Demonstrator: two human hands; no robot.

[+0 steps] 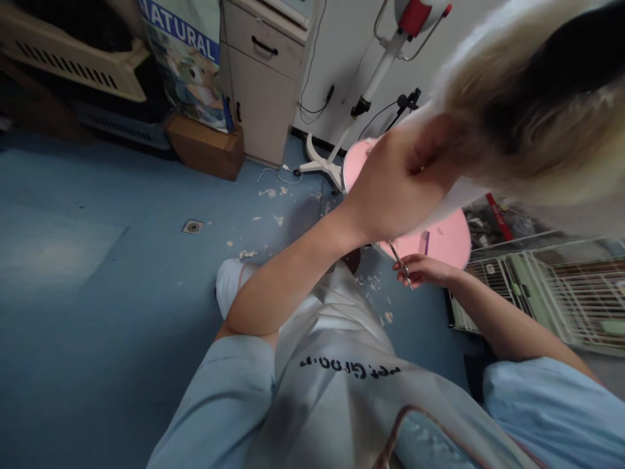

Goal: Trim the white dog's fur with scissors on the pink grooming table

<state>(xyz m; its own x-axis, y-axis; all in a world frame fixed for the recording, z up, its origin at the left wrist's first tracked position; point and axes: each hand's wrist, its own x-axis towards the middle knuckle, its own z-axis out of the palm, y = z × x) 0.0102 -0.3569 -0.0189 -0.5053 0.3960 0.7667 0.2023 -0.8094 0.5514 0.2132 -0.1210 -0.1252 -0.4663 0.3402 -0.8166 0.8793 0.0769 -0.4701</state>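
A furry animal (537,98) with pale and dark fur fills the upper right, close to the camera and blurred. My left hand (400,182) reaches up to it with the fingers curled into the fur under its body. My right hand (427,269) sits lower, beside the round pink table (449,241), closed on a pair of metal scissors (401,266) whose blades point up and left. I wear a pale blue short-sleeved top and a white apron with dark lettering.
Fur clippings (273,195) lie scattered on the blue floor. A white stand with a red-and-white head (371,85) rises behind the table. A wire cage (551,293) lies at right. A cabinet (263,85), a feed bag (190,58) and a wooden box (205,146) line the far wall.
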